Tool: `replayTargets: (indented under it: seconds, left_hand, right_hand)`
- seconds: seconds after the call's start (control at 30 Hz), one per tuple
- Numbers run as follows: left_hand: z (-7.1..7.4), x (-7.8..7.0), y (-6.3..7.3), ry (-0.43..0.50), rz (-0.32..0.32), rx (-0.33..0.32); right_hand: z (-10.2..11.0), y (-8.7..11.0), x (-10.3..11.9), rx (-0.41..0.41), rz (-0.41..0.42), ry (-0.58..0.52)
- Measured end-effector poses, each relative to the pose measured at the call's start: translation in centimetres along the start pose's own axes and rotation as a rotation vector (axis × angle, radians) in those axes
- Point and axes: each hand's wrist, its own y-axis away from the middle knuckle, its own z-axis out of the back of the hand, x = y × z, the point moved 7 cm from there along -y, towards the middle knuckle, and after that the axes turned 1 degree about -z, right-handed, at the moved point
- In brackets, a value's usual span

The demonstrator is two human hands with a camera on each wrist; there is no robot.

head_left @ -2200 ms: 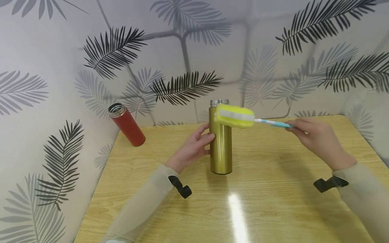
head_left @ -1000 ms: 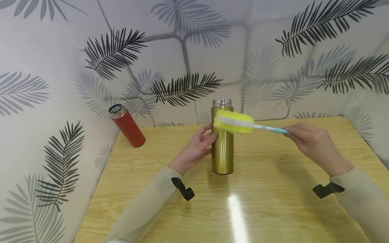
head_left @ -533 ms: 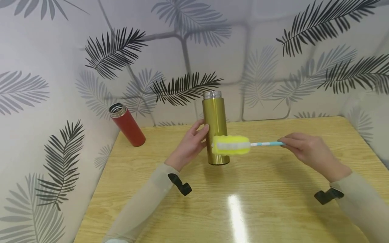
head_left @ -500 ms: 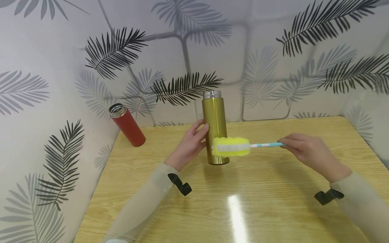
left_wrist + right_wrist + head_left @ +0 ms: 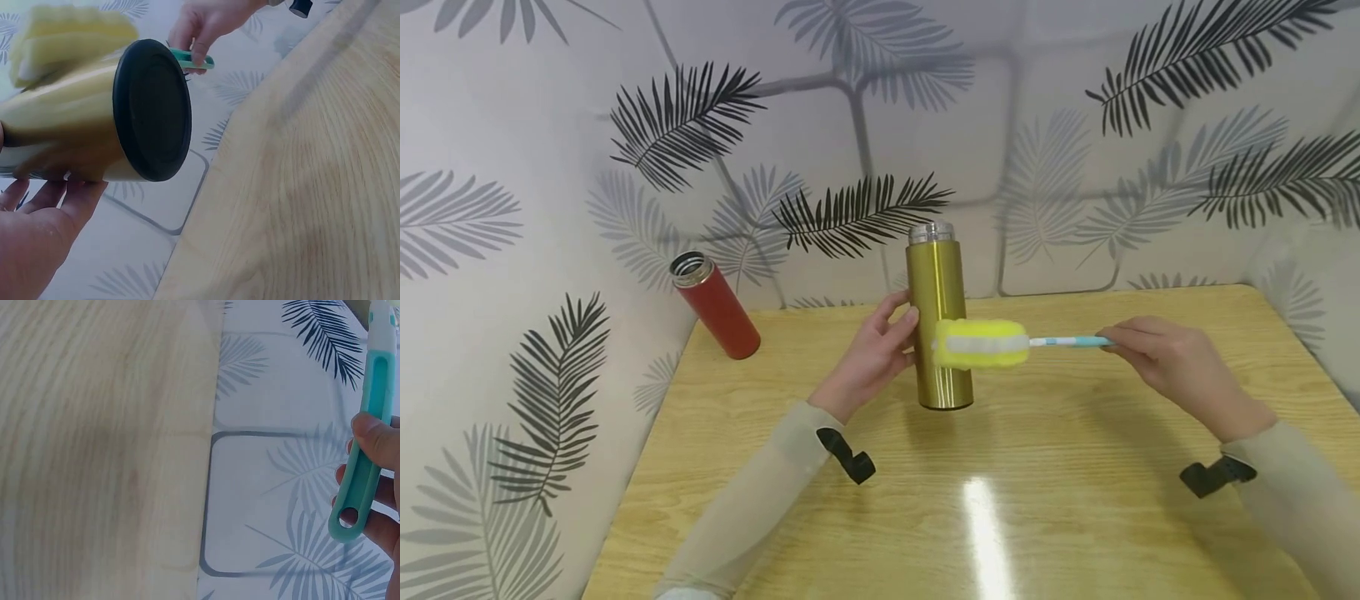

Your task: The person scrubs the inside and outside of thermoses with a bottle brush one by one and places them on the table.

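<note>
My left hand [image 5: 874, 354] grips a gold thermos bottle [image 5: 934, 279] around its left side. The bottle is slightly tilted and its steel neck has no cap on. Its black base [image 5: 153, 109] faces the left wrist camera, clear of the table there. In my right hand [image 5: 1172, 367] is the turquoise-and-white handle [image 5: 362, 462] of a bottle brush, held between thumb and fingers. The brush's yellow sponge head [image 5: 981, 343] lies crosswise in front of the bottle's lower half; whether it touches the bottle wall I cannot tell.
A red thermos bottle [image 5: 718, 308], also uncapped, stands at the table's back left corner. The wooden table [image 5: 850, 517] meets walls covered in leaf-patterned cloth [image 5: 1060, 167] behind and at the left.
The gold bottle has risen off the table and tilted. The sponge head moved down along the bottle, then slightly back up over the last half second. Both hands keep their hold.
</note>
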Motion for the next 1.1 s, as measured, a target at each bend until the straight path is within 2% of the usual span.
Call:
replayTargets:
  seconds: [0.13, 0.37, 0.43, 0.67, 0.83, 0.93, 1.1]
  left_hand:
    - [-0.3, 0.4, 0.1, -0.002, 0.015, 0.017]
    - [-1.5, 1.2, 0.5, -0.110, 0.030, 0.134]
    - [-1.8, 1.2, 0.4, -0.129, 0.029, 0.146]
    - [-1.7, 1.0, 0.3, -0.139, 0.019, 0.119]
    - [-0.9, 0.8, 0.1, -0.154, 0.016, 0.056]
    - [-0.4, 0.6, 0.1, -0.117, 0.020, 0.014]
    - [0.0, 0.3, 0.1, -0.064, 0.000, -0.014]
  right_hand:
    - [0.5, -0.6, -0.5, -0.022, -0.042, 0.007]
    - [1.1, -1.7, -1.0, -0.049, -0.078, 0.033]
    - [1.2, -1.9, -1.1, -0.060, -0.084, 0.033]
    - [1.4, -2.2, -1.2, -0.079, -0.095, 0.021]
    - [0.7, -1.9, -0.7, -0.054, -0.068, 0.013]
    - [0.3, -1.5, -0.4, -0.028, -0.055, 0.003]
    - [-0.6, -0.8, 0.1, 0.017, -0.025, -0.012]
